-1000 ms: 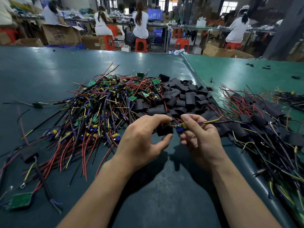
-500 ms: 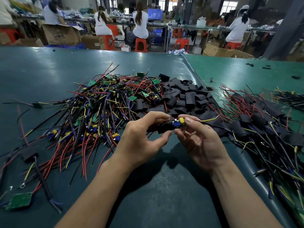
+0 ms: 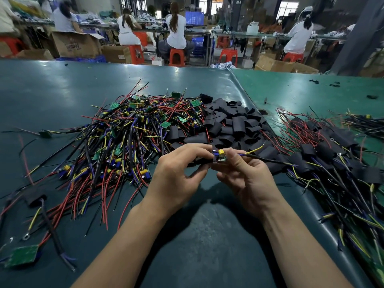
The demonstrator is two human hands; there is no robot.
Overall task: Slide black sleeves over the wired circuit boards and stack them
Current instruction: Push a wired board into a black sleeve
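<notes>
Left hand: the left hand (image 3: 176, 175) is raised just above the tabletop (image 3: 62, 90), fingers curled and clamped on a black sleeve (image 3: 202, 161), thumb below and forefinger over the top.
Sleeve axis: it lies roughly level and runs left to right, its open end facing the right hand; most of it is hidden by the fingers.
Circuit board: the small green circuit board (image 3: 221, 159) with its yellow capacitor (image 3: 221, 151) sits at the sleeve's mouth, between the two hands; how far it is inside cannot be told.
Key relation: board and sleeve share one line, so the move is probably a straight push leftward along that axis, or a pull of the sleeve rightward.
Right hand: the right hand (image 3: 247, 177) pinches the board's trailing end, fingers together on it, wrist angled in from the lower right.
Wires: the board's wires (image 3: 268, 160) trail to the right, over the black sleeves heaped there.
Nearer hand: both touch the work; the right one guides the board.
Supplies: the heap of loose boards (image 3: 128, 134) lies to the left, empty sleeves (image 3: 232, 121) beyond the hands, the sleeved stack (image 3: 332, 154) on the right.
</notes>
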